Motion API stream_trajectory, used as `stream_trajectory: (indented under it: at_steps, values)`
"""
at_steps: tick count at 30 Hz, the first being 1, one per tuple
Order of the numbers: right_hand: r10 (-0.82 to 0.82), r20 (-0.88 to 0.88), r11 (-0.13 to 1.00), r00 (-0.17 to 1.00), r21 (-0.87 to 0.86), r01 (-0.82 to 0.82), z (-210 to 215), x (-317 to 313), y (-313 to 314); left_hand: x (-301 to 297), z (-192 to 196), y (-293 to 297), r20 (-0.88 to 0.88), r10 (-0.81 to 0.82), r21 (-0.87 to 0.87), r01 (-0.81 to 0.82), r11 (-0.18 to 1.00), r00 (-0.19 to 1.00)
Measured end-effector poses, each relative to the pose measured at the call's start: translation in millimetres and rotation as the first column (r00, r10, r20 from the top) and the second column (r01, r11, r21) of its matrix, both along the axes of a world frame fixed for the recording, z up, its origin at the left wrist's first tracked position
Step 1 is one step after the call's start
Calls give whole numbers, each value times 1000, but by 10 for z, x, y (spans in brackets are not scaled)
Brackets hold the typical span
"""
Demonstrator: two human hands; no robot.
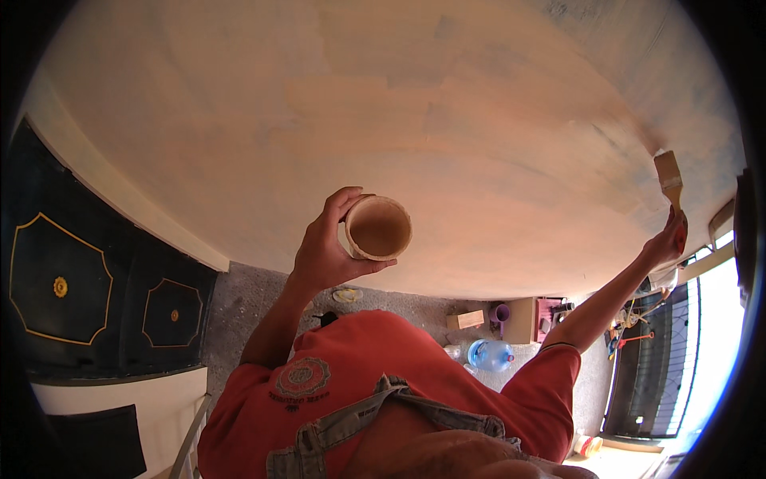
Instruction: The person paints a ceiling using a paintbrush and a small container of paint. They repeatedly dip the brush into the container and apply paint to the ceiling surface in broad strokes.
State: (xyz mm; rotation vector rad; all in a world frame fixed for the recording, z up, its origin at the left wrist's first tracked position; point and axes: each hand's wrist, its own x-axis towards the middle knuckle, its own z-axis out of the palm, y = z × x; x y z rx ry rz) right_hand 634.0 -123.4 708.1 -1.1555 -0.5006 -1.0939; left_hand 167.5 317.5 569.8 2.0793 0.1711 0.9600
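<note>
My left hand (321, 249) is wrapped round a paint cup (399, 249), thumb on the near side and fingers on the far side. The round cup's rim is smeared with pale paint, and its tan inside faces me; how much paint is in it I cannot tell. Far off to the right, my outstretched right hand (669, 236) grips the handle of a flat paintbrush (669, 169). The brush's bristles point up against the peach wall (359, 120), touching or very close to it. Uneven, greyish patches show through the wall's paint near the brush.
A black door (64, 271) with gold trim stands at left. Below me, the grey floor (247, 311) holds a yellowish slipper (347, 295), a small box (465, 320), a purple mug (499, 313) and a clear blue water bottle (490, 355). Tools and cables (634, 319) lie by the barred opening at right.
</note>
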Motion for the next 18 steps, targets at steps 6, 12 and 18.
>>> stream_trajectory:
  at_steps: [6, 12, 18]
  values:
    - [121, 3, 992, 993, 26, -122, -225, -1043, 1051, -32, -69, -39, -16, 18, -10, -18, 1000, 1000]
    - [628, -43, 749, 777, -237, -619, -396, -2168, 3178, -65, -71, -2, -6, 55, -48, -55, 997, 998]
    - [821, -10, 555, 570, -221, -802, 114, -2787, 4172, -211, -90, -30, -9, 125, -104, -125, 987, 992]
